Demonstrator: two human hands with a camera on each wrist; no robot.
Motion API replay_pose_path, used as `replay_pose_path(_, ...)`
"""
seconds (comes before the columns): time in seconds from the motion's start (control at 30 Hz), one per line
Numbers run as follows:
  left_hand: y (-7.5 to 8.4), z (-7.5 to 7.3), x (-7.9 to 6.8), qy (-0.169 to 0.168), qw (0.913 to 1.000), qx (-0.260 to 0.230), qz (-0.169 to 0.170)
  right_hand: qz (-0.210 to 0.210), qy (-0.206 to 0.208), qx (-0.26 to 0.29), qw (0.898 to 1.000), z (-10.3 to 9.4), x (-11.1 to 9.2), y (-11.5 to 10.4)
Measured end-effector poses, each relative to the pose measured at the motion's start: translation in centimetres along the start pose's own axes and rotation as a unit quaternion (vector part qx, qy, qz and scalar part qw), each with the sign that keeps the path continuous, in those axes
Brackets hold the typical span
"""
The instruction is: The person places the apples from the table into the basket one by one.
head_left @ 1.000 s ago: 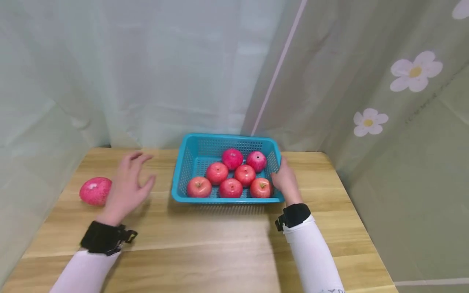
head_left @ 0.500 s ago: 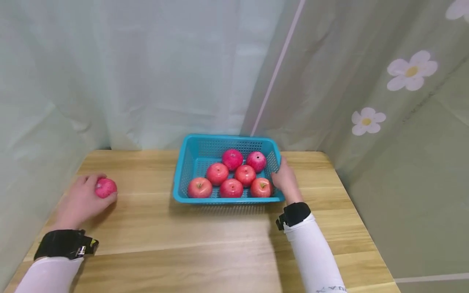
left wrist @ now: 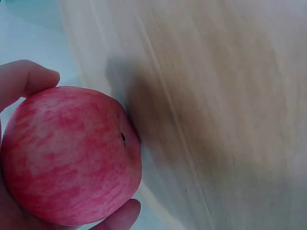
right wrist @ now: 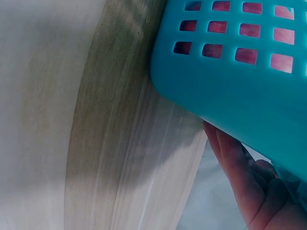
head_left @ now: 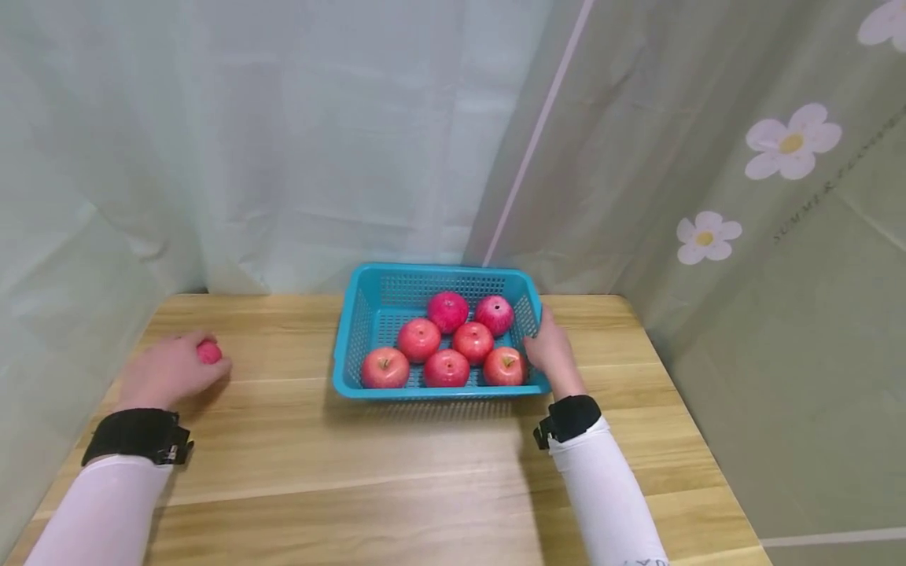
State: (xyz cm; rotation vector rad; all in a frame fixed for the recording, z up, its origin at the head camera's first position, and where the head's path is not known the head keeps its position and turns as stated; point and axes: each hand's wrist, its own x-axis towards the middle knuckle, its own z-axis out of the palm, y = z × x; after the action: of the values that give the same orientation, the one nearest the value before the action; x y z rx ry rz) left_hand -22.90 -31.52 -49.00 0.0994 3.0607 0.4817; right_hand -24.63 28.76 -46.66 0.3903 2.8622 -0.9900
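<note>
On the left part of the table, my left hand [head_left: 161, 371] grips a red apple [head_left: 208, 352], covering most of it in the head view. The left wrist view shows this apple [left wrist: 72, 153] large, pink-red and streaked, with thumb and fingers curled round its sides and the dark dimple facing the table side. A blue plastic basket [head_left: 342, 338] with perforated walls stands at the middle back. Several red apples [head_left: 419, 340] lie inside it. My right hand [head_left: 554, 351] holds the basket's right end by the rim, with fingers [right wrist: 228, 155] against its outer wall underneath the rim.
The wooden table [head_left: 340, 487] ends at the back against a pale green curtain [head_left: 318, 141]. More curtain, printed with white flowers [head_left: 793, 143], hangs along the right side. The basket's left and back part shows bare perforated floor.
My left hand, open beside the apple a second ago, has moved left, closed round it and shifted slightly farther back. My right hand has stayed on the basket, which stands in place.
</note>
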Motion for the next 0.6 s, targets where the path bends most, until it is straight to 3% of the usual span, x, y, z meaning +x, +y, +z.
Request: replay_pose_path(0.6,-0.4,0.9,-2.3,0.008,0.9988,-0.048,-0.011,0.001,-0.005,-0.002,1.0,-0.2,0.0,-0.1)
